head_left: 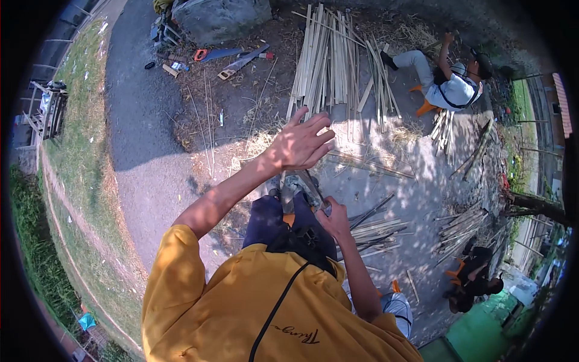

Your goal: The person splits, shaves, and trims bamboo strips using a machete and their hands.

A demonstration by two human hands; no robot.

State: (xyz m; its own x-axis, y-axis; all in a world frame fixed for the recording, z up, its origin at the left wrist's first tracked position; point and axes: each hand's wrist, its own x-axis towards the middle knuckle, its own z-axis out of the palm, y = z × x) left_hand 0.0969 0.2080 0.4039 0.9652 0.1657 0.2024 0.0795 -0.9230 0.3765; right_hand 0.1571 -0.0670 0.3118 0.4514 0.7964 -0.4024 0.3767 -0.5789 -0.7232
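Yellow shirt (241, 301) fills the near edge, with a dark strap running across the chest. Both forearms rise from it toward the middle of the frame.

Left hand (300, 143): raised, palm down, fingers (319, 123) spread wide, holding nothing. It hovers over the ground in front of the knees, apart from any stick.

Right hand (335, 220): low, just right of the dark trousers (271, 220), fingers curled narrow around the near end of a grey-brown bamboo piece (298, 184). How firm the grip is cannot be told; the thumb side is partly hidden.

Bamboo piece: lies between the two hands, long axis running from the right hand at near right up and left toward the left wrist. Its far end sits just below the left hand, so the left hand is the nearer one to that free end; the right hand already has the near end.

Around:
- Big pile of split bamboo strips (329, 60) on the ground, far centre.
- Smaller strip bundle (377, 229) just right of the right hand.
- Hand saw (241, 62) and other tools, far left of the pile.
- Seated person in a white shirt (452, 90), far right, working at the strips.
- Paved path (139, 151) and grass on the left.
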